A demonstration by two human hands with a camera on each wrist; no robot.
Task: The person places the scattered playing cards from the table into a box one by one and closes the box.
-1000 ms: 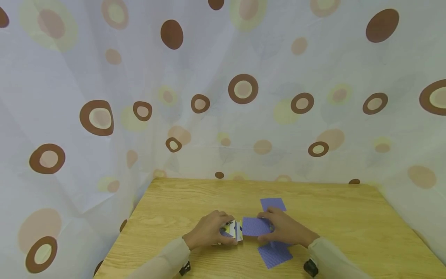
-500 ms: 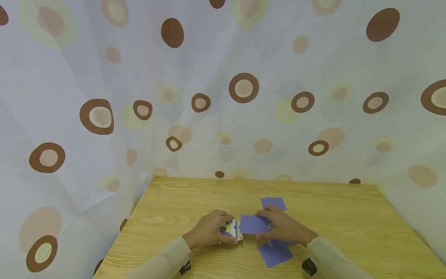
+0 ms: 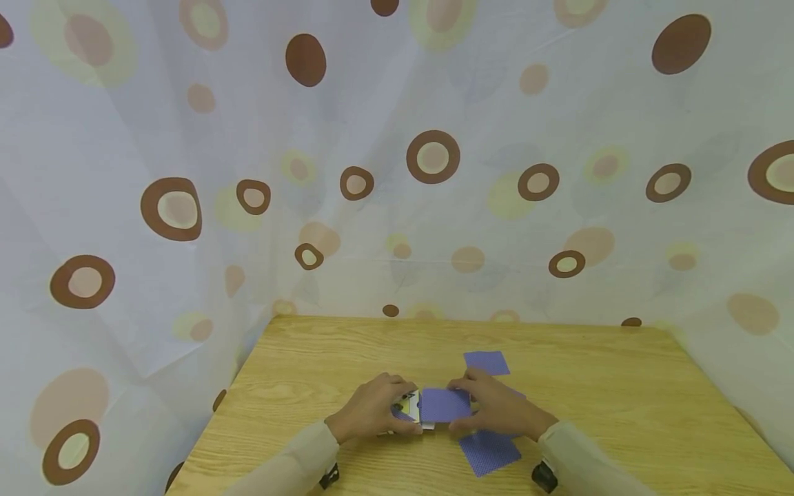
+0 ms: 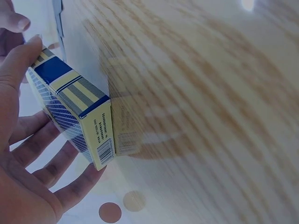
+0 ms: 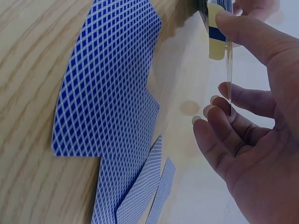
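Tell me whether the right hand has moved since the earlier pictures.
Yes: the right hand has shifted slightly left, toward the box, judged against the far card on the table.

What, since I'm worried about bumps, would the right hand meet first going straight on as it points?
Most likely the card box in the left hand; the blue card in the right hand leads, its edge at or very near the box's end. Whether they touch is unclear.

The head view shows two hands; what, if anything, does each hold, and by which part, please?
The left hand holds the box by its opposite narrow sides; the right hand pinches a card by its two long edges.
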